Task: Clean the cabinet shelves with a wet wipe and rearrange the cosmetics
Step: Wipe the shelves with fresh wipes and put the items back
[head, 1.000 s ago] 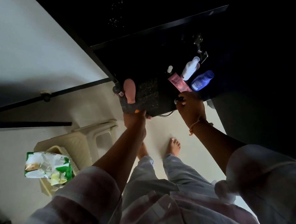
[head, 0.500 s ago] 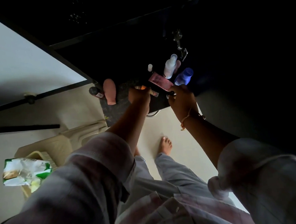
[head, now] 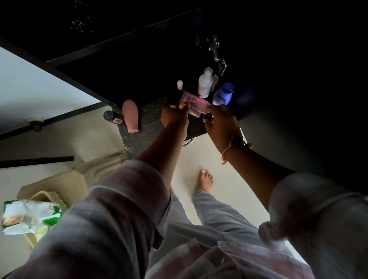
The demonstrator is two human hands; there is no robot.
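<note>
Dim light; the cabinet interior is mostly black. The person stands at a dark speckled shelf, both arms raised to its near edge.

Left hand: fingers curled round a slim orange-tipped stick, held over the middle of the shelf.

Right hand: fingertips pinch a small dark object just right of the stick; too dark to tell what it is. The two hands are close together. An orange thread bracelet is on the right wrist.

Left end of the shelf: a rounded pink plastic bottle, with a small dark labelled bottle just beside it on the left.

Just beyond the hands: a flat pink tube.

Farther back, to the right: a white spray bottle and a translucent blue bottle, close together. A small white cap stands to their left.

Near left: a green-and-white wet wipe pack lies on a beige plastic chair, well apart from the shelf.

A bare foot rests on the pale floor below the shelf's near edge.
</note>
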